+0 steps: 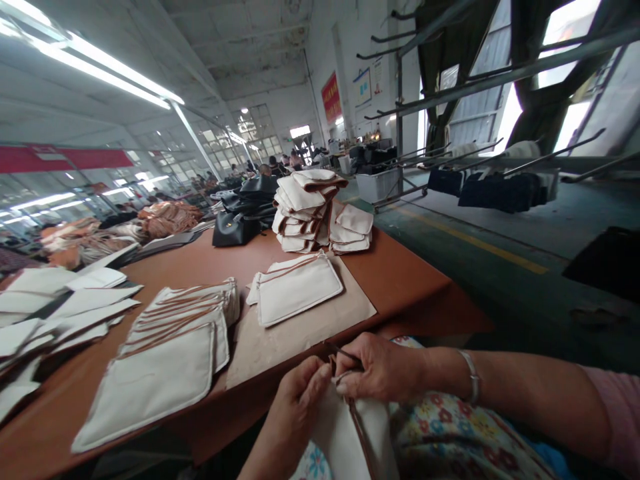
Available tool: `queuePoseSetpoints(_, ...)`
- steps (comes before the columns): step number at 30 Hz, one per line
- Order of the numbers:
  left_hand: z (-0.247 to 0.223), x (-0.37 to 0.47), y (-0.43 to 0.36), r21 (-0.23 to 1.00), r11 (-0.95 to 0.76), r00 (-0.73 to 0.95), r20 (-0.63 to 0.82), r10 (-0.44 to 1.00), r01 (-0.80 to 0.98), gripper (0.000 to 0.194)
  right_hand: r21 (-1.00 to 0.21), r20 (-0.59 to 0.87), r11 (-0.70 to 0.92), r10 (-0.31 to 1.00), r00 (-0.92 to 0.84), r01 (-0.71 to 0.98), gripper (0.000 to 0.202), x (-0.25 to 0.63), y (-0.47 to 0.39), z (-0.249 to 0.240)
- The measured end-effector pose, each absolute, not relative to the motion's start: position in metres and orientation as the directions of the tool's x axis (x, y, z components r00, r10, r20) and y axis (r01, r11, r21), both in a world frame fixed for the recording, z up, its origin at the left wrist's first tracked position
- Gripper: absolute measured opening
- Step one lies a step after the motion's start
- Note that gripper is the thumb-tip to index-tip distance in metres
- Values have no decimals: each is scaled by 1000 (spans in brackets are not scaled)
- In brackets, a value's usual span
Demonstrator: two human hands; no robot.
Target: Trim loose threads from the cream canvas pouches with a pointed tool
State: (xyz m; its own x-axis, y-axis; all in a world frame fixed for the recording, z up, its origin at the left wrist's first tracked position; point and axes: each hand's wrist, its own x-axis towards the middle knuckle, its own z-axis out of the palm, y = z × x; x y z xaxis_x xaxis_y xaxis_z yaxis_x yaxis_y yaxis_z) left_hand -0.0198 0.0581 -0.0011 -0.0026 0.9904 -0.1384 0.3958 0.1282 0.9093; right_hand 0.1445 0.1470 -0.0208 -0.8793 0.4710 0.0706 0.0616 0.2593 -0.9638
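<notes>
Over my lap, beyond the table's front edge, a white pouch (345,433) with brown trim hangs from both hands. My left hand (305,393) is closed, pinching the top edge of this pouch. Close against it, my right hand (380,370) is closed around a thin dark tool (345,355), its fingers also at the pouch's brown edge. The tool's tip and exact kind are hidden by the fingers. On the table ahead lie a few flat white pouches (300,290), and to the left is a fanned row of similar pouches (165,360).
A tall pile of folded white pieces (305,207) stands at the table's back, beside black bags (237,227). Loose white panels (30,333) cover the left side. A brown sheet covers the table (400,267). On the right stands a metal rack (400,133) with projecting bars.
</notes>
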Motion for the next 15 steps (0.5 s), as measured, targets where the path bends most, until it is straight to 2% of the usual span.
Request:
queuePoseSetpoints(2, 3, -21, 56, 951, 199, -31, -197, 980, 235, 42, -984, 34, 166, 526, -850, 63, 9, 145, 150, -24)
queuePoseSetpoints(5, 8, -24, 55, 958, 190, -66, -179, 982, 216, 47, -994, 21, 98, 573, -819, 44, 12, 143, 153, -28)
queuePoseSetpoints(7, 6, -26, 56, 942, 249, -67, -240, 969, 224, 46, -997, 17, 68, 585, -811, 28, 13, 142, 153, -30)
queuePoseSetpoints(10, -1, -28, 59, 908, 364, -8, -370, 929, 210, 42, -997, 34, 72, 613, -789, 13, 13, 142, 152, -31)
queuePoseSetpoints(15, -10, -27, 60, 911, 391, 22, -397, 918, 128, 37, -984, 133, 178, 641, -756, -22, 13, 143, 150, -33)
